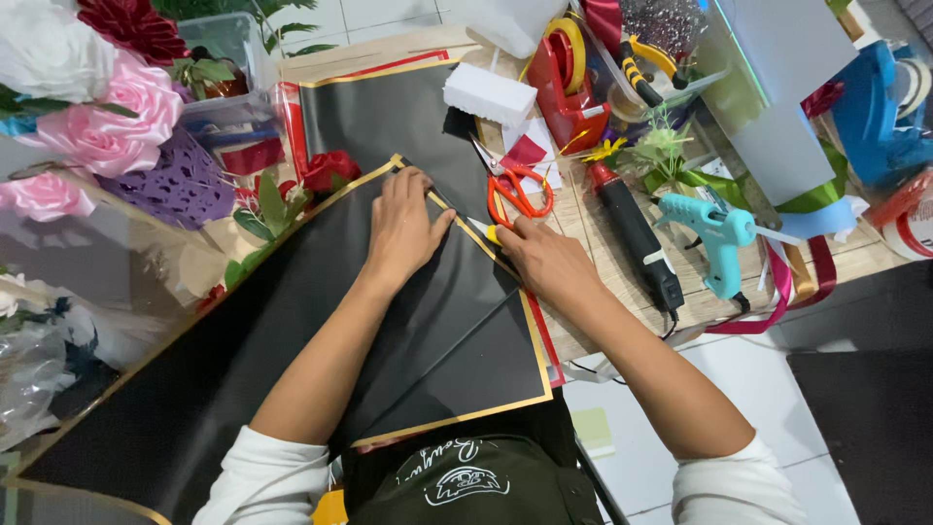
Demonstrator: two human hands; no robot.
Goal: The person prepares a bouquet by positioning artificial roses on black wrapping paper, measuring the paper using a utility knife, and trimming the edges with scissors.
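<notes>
On black wrapping paper [292, 331], left hand [403, 228] flat (fingers spread)

Your only label is a small white rectangular label [657, 259] wrapped around the black glue gun [637, 238] lying right of your hands; no packages, signs or screens.

The small yellow tool [493, 232] is mostly covered by the right hand [546, 261]. The large black wrapping sheet with gold border [194, 389] is cut off by the lower-left edge. The blue tape dispenser [880, 112] is cropped at the right.
</notes>
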